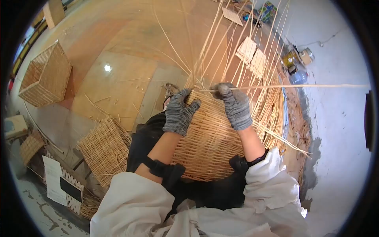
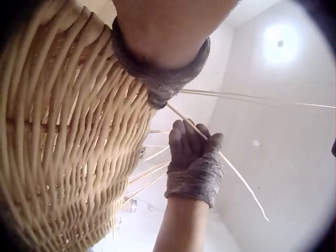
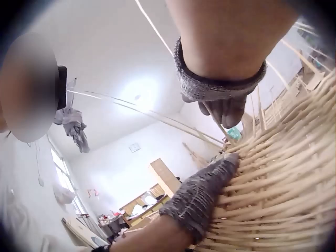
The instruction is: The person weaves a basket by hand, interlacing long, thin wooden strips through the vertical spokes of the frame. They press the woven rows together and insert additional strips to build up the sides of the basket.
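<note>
A partly woven wicker basket [image 1: 209, 138] lies before the person's lap, with long upright stakes [image 1: 233, 47] fanning out from its far edge. At that edge the left hand [image 1: 181, 112], in a grey knit glove, grips the weave, its thumb on the near face. Just to the right, the gloved right hand [image 1: 235, 104] pinches a long wicker strand [image 1: 296, 86] between thumb and fingers. This strand runs from the basket's edge through the fingers and out to the right. From below, the left wrist view also shows the right hand [image 2: 194, 163] on the strand, apart from the basket wall.
A tall woven basket [image 1: 47, 75] stands at the far left, and a flat woven piece [image 1: 104, 146] lies nearer. Loose canes [image 1: 272, 118] pile up at the right, before a pale wall [image 1: 335, 130]. A phone [image 1: 71, 189] lies by papers at lower left.
</note>
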`<state>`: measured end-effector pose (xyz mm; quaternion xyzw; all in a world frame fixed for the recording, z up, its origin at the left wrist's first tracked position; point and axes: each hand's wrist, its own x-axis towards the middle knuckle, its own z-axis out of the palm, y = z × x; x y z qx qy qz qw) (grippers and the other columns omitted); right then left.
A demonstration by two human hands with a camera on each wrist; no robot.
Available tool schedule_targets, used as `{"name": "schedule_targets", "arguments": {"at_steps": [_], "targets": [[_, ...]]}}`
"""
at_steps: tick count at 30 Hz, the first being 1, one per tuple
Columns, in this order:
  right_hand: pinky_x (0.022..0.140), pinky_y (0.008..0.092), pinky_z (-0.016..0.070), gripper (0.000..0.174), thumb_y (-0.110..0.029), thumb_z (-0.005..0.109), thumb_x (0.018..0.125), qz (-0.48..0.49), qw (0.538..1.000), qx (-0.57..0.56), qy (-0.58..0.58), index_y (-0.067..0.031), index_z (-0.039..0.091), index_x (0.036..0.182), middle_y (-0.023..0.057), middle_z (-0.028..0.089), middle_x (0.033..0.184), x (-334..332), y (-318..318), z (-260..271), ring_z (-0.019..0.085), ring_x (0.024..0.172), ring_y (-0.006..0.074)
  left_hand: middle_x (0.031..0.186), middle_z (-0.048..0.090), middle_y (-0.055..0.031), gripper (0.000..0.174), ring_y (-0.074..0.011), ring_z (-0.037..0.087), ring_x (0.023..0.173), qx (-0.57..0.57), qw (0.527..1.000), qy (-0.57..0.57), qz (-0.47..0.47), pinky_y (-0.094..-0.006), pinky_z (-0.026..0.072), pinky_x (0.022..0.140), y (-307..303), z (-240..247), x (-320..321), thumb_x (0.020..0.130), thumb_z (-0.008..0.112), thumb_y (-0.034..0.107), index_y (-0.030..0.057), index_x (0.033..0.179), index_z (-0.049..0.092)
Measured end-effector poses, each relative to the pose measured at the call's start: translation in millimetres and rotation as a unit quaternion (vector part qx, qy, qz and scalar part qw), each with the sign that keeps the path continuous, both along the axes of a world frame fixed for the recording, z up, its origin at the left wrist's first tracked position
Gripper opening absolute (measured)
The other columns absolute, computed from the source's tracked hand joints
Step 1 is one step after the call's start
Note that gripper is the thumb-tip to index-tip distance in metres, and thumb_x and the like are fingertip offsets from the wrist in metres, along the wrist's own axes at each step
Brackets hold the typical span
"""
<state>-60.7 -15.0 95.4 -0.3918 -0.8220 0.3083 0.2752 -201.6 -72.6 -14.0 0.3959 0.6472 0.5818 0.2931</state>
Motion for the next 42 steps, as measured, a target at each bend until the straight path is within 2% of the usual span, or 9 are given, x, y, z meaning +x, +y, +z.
{"name": "schedule_targets", "arguments": {"at_steps": [14, 17, 19, 20, 21, 26, 30, 38, 42], "targets": [[0.065, 0.0288, 0.049, 0.016, -0.02, 0.056, 0.085, 0.016, 0.934, 0.262, -0.244, -0.01, 0.062, 0.095, 0.0144, 0.063, 0.086, -72, -34, 7, 0.063, 0.072, 0.0217, 0.121, 0.051, -0.011, 0.069, -0.0212, 0.049, 0.111, 0.043, 0.871, -0.161, -0.462, -0.0305, 0.0381, 0.096, 61, 9, -59, 0.066, 0.077, 0.021, 0.0077, 0.125, 0.045], [0.054, 0.0275, 0.0472, 0.008, -0.015, 0.056, 0.083, -0.045, 0.995, -0.072, 0.061, -0.0074, 0.06, 0.084, 0.0161, 0.063, 0.081, -23, -10, 0, 0.061, 0.067, 0.0219, 0.122, 0.051, -0.0117, 0.077, -0.0234, 0.048, 0.112, -0.014, 0.93, 0.09, -0.356, -0.0307, 0.038, 0.096, 45, 28, -63, 0.061, 0.081, 0.022, 0.0083, 0.127, 0.043], [0.046, 0.0214, 0.0422, 0.012, -0.011, 0.051, 0.086, -0.219, 0.824, -0.396, 0.34, -0.0037, 0.056, 0.078, 0.0122, 0.06, 0.079, 19, -2, -10, 0.057, 0.063, 0.0152, 0.114, 0.052, -0.0081, 0.075, -0.0204, 0.048, 0.108, -0.027, 0.932, 0.044, -0.359, -0.0294, 0.0385, 0.094, 48, 22, -63, 0.064, 0.079, 0.017, 0.0066, 0.128, 0.04], [0.042, 0.0202, 0.0344, 0.015, -0.008, 0.048, 0.087, 0.094, 0.683, -0.552, 0.469, -0.0045, 0.051, 0.073, 0.0054, 0.051, 0.07, 88, 44, -72, 0.047, 0.055, 0.0109, 0.111, 0.053, -0.0063, 0.074, -0.019, 0.048, 0.106, -0.034, 0.932, 0.019, -0.359, -0.0288, 0.0388, 0.093, 49, 17, -61, 0.066, 0.078, 0.015, 0.0058, 0.128, 0.039], [0.04, 0.0211, 0.0243, 0.02, -0.005, 0.049, 0.086, -0.318, 0.728, -0.456, 0.401, -0.008, 0.043, 0.068, -0.0001, 0.034, 0.062, 62, 19, -48, 0.033, 0.051, 0.011, 0.11, 0.053, -0.0059, 0.073, -0.0188, 0.049, 0.105, -0.011, 0.94, -0.02, -0.34, -0.0287, 0.0398, 0.092, 47, 8, -60, 0.065, 0.078, 0.014, 0.0057, 0.127, 0.041], [0.05, 0.0279, 0.0449, 0.01, -0.008, 0.054, 0.086, 0.007, 0.699, -0.543, 0.466, -0.0032, 0.051, 0.078, 0.0103, 0.054, 0.074, 101, 48, -92, 0.053, 0.063, 0.0195, 0.108, 0.056, -0.0057, 0.056, -0.019, 0.053, 0.101, 0.031, 0.985, 0.161, -0.05, -0.0282, 0.0424, 0.09, -9, 12, -14, 0.073, 0.071, 0.011, 0.0064, 0.123, 0.045], [0.067, 0.027, 0.0543, 0.018, -0.007, 0.06, 0.082, -0.223, 0.779, -0.47, 0.35, 0.0028, 0.052, 0.096, 0.017, 0.059, 0.079, 79, 28, -53, 0.062, 0.075, 0.0258, 0.12, 0.052, -0.0066, 0.055, -0.0224, 0.046, 0.115, 0.067, 0.838, 0.535, -0.089, -0.0434, 0.026, 0.103, -18, 43, 36, 0.083, 0.059, 0.035, 0.01, 0.128, 0.04], [0.063, 0.0256, 0.0484, 0.026, -0.007, 0.059, 0.078, -0.173, 0.948, 0.257, -0.074, 0.0042, 0.056, 0.101, 0.0083, 0.061, 0.079, 17, 145, -52, 0.058, 0.069, 0.0158, 0.132, 0.041, -0.0057, 0.071, -0.0265, 0.033, 0.125, -0.164, 0.795, 0.566, -0.14, -0.0573, -0.0028, 0.104, 20, 51, 69, 0.077, 0.046, 0.064, 0.0196, 0.132, 0.038], [0.05, 0.0274, 0.0449, 0.009, -0.009, 0.053, 0.082, -0.18, 0.875, -0.178, 0.412, -0.0025, 0.055, 0.089, 0.0059, 0.053, 0.062, 107, 104, -29, 0.05, 0.052, 0.0155, 0.127, 0.044, -0.0086, 0.063, -0.0284, 0.032, 0.124, -0.146, 0.821, 0.539, -0.114, -0.0571, -0.0017, 0.104, 15, 49, 75, 0.075, 0.053, 0.06, 0.0189, 0.123, 0.051]]}}
